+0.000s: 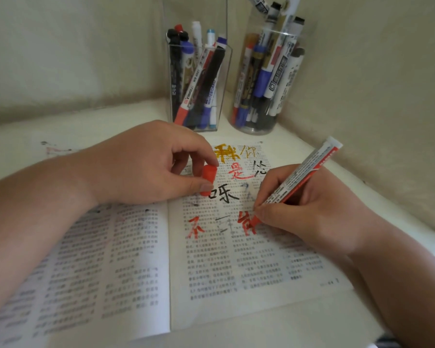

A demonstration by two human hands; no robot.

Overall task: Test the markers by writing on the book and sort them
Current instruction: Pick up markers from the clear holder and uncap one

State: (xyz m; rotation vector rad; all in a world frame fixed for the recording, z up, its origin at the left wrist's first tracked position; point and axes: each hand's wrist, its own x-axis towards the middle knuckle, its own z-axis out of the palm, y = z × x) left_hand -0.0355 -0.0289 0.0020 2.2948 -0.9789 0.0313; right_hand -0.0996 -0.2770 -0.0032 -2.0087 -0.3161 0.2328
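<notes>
Marker [296,177], red and white, gripped low on the barrel by the right hand [312,214], thumb and curled fingers closed around it as for normal writing. Touches with its red tip the right page of the open book [126,259], at a fresh red character [246,223] near the middle of the page. Leans up and away to the right, probably to give the tip a comfortable angle on the paper. Red cap [208,179] pinched between thumb and forefinger of the left hand [141,167], just over the upper part of the same page; likely kept ready there for closing the marker directly after the test. Left forearm laid across the left page, and so, by judgement, also holding the book flat. Strong red stroke on the paper, so apparently a working marker, with capping and sorting not yet done. Around the tip, other test characters in yellow [224,153], black [222,194] and red. Behind the book, in the corner of the wall, a square clear holder [224,96] and just beside it, to the right, a round clear holder [256,130], both standing on the white table [286,330] and both crowded with markers [204,79], upright or leaning. Not possible to tell which holder is meant for the good ones. Left hand placed between the page and the square holder, thus partly in the way of a reach to it; little free room inside either holder for one more marker.
</notes>
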